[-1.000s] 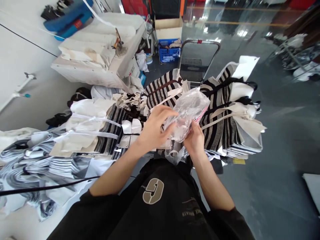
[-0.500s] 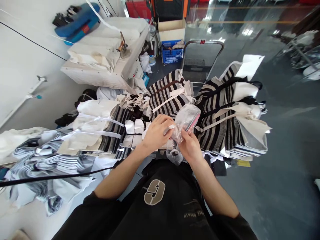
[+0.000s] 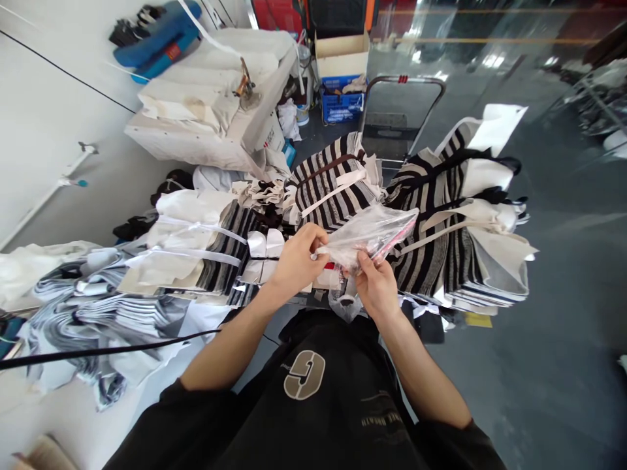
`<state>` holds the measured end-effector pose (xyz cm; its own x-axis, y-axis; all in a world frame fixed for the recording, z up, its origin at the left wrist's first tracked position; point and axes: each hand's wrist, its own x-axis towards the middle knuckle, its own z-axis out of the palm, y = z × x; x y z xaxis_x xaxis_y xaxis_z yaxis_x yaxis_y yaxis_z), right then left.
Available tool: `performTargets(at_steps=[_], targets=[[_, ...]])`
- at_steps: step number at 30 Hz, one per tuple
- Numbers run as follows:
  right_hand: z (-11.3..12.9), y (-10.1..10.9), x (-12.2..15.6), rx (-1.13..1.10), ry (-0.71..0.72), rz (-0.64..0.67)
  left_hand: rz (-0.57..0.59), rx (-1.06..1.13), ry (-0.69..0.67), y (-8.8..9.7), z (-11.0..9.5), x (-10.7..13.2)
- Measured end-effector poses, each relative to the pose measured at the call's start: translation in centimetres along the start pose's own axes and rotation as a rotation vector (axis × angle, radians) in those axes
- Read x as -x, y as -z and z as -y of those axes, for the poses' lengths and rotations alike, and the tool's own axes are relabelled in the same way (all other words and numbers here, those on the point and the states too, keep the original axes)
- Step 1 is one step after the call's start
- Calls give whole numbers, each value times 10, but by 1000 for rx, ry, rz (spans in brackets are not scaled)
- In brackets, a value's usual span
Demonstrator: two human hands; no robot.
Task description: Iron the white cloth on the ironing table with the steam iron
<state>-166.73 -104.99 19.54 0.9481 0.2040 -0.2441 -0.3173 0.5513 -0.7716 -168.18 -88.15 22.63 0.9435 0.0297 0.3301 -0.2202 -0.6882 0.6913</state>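
A clear plastic bag [image 3: 369,232] with a pink-red strip along one edge is held between both hands in front of my chest. My left hand [image 3: 296,261] pinches the bag's near-left edge with closed fingers. My right hand [image 3: 375,284] grips its lower edge, fingers closed on the film. The bag stretches flat toward the upper right, over stacks of black-and-cream striped bags [image 3: 441,222]. What is inside the bag I cannot make out.
Bundles of striped and white fabric bags [image 3: 196,248] tied with white straps lie at left. A white-covered worktable [image 3: 210,111] stands behind, with a blue crate [image 3: 340,104] and a cardboard box [image 3: 343,55]. A trolley handle [image 3: 404,81] rises beyond the stacks. Grey floor [image 3: 553,313] lies at right.
The crumpled plastic bag has been pulled out flatter and longer between both hands. My left hand moved from covering the bag to pinching its edge.
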Motion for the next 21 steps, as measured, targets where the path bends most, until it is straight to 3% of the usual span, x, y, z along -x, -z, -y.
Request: performTargets(at_steps=[3,6,10,14,17,21], targets=[[0,-1,-1,-4,22,1,-134,0,75,-3,-2,-1],[0,0,-2,20,75,8,-181,45,-37,-3,-4,-3],[-6,8,-2,213,168,14,24,118,-192,-3,-8,-6],[-12,17,-1,433,272,-38,250,241,-154,-6,-11,-4],[-16,18,-1,458,302,-19,309,266,-125,-7,-10,-3],[-21,18,1,466,304,-34,345,115,-120,-5,-13,-3]])
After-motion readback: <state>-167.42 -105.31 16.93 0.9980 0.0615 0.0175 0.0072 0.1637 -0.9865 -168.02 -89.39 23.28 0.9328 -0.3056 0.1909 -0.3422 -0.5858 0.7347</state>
